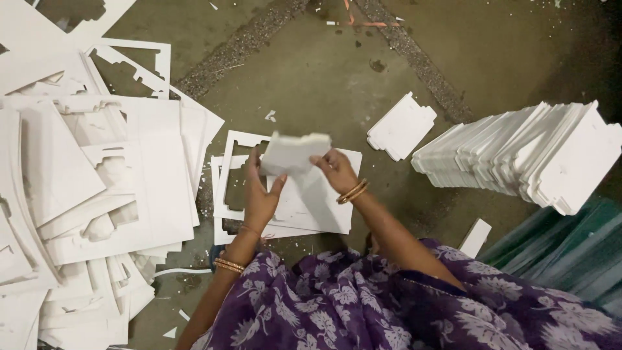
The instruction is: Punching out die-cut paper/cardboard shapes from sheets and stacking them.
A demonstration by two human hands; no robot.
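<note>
Cardboard cutout [295, 153], white, blurry, sits between both your hands above the punched sheets [311, 201] on the floor [324, 71]. Left hand [260, 194] grips its left edge, thumb up against the lower side, fingers behind it so can't tell their spread. Right hand [335, 170] pinches the right edge, fingers curled together on it. Stack of finished cutouts [525, 155] leans over to your right, well apart; one loose cutout [402, 126] lies between it and your hands. Big heap of waste frames [91, 194] on your left. Risks as I judge them: thin card could tear or crease at the tabs if you pull unevenly, since each hand holds only an edge. Leaning stack looks ready to slide if you drop another piece on it carelessly. Scraps underfoot could get mixed with good pieces
</note>
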